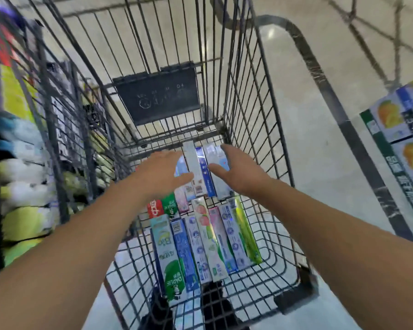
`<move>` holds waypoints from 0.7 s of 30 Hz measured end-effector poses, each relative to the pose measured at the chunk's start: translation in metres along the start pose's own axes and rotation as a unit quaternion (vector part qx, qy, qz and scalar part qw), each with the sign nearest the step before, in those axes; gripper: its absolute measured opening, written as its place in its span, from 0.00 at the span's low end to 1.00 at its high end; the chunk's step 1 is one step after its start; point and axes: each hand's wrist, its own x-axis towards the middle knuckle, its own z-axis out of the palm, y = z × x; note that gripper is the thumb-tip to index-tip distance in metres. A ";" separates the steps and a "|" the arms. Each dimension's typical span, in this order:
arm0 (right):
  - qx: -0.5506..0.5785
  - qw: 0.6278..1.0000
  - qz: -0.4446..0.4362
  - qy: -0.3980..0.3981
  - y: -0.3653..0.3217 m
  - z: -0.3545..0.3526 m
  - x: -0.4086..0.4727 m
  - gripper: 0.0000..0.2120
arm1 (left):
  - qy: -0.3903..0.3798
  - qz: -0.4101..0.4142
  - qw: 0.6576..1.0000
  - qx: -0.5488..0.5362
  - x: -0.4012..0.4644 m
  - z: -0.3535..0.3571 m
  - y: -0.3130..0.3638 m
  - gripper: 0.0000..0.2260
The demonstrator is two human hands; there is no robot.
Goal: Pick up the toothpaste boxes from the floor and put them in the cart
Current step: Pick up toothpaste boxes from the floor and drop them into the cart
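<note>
Both hands, left hand [161,169] and right hand [234,170], are spreading flat-fingered over glossy rectangular cardboard toothpaste boxes [198,167] (blurry) inside the grey wire-mesh cart [253,129].

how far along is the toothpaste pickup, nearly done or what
Done: a row of toothpaste boxes already lies flat on the cart bottom. In hand: the left hand and right hand flank another bundle of boxes inside the basket. Left: unknown; no floor boxes show here.

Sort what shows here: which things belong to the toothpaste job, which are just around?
Job: left hand, right hand, the bundle of boxes between them, toothpaste boxes lying in the cart.
Around: shelf goods at left, mango cartons at right.
</note>
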 end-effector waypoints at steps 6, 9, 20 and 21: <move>-0.141 0.983 -0.111 0.028 -0.066 -0.077 -0.091 0.45 | 0.025 -0.033 0.990 0.137 -0.131 -0.079 0.015 0.46; -0.198 0.972 -0.126 0.014 -0.086 -0.101 -0.123 0.52 | 0.032 -0.052 0.985 0.161 -0.174 -0.103 0.020 0.47; -0.280 0.944 -0.170 0.036 -0.182 -0.116 -0.253 0.51 | 0.122 -0.070 0.983 0.118 -0.369 -0.130 0.026 0.47; -0.291 0.939 -0.181 0.032 -0.192 -0.107 -0.263 0.51 | 0.132 -0.075 0.982 0.115 -0.390 -0.123 0.021 0.47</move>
